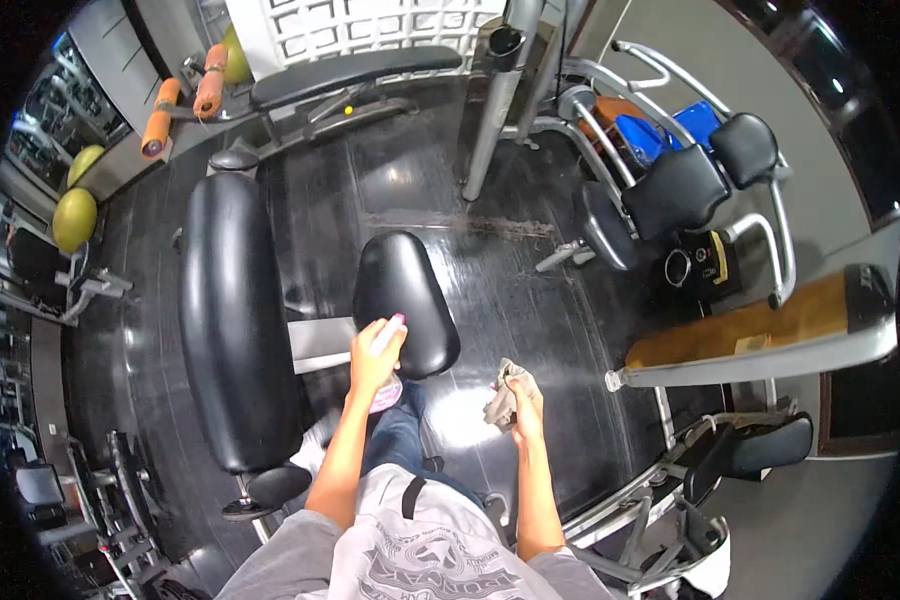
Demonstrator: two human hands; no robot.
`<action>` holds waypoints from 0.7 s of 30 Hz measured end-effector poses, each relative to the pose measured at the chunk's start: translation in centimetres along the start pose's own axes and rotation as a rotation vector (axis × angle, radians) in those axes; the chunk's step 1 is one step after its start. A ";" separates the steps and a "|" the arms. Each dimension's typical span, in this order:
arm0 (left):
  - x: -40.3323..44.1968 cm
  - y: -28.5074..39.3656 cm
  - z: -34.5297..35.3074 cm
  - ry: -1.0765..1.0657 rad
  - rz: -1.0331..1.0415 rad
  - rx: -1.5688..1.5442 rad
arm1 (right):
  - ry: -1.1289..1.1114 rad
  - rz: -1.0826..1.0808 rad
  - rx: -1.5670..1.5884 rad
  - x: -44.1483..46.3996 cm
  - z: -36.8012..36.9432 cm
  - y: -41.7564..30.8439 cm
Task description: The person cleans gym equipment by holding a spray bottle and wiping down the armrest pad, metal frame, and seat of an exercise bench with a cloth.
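Note:
My left hand (373,358) is closed around the neck of a spray bottle (385,393) with a pink nozzle and a pink label. It is over the near edge of a black padded seat (402,300). My right hand (526,405) grips a crumpled grey-beige cloth (503,398) above the dark floor, right of the seat. Left of the seat stands a long black padded backrest (235,320), joined to it by a grey metal bar (320,343).
A black bench with orange rollers (211,82) stands at the back left. A metal post (495,115) rises at the back centre. Machines with black pads (676,190) and a brown padded board (740,330) are on the right.

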State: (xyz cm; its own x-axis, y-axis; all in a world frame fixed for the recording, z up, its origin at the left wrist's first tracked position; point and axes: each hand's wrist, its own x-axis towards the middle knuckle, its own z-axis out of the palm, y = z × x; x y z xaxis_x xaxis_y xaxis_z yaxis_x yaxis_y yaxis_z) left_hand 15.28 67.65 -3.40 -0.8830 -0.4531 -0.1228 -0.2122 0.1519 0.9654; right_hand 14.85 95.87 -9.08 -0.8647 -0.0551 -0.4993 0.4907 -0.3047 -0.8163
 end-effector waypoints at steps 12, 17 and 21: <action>16.6 -5.8 4.2 0.079 -0.327 -0.008 | 0.163 0.202 -0.075 12.4 6.2 -0.8; 20.5 -9.9 6.3 0.066 -0.417 0.047 | 0.121 0.243 -0.112 16.4 9.0 -0.4; 22.2 -10.3 6.9 0.072 -0.531 0.049 | 0.107 0.260 -0.164 18.0 11.0 -0.3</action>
State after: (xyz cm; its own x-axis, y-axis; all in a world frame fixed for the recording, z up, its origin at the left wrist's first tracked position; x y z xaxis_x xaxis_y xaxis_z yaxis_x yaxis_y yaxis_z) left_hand -5.00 62.11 -17.61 -0.6179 -0.5379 -0.5735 -0.6426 -0.0747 0.7625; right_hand -2.09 84.53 -14.65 -0.6964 -0.0084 -0.7176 0.7118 -0.1359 -0.6891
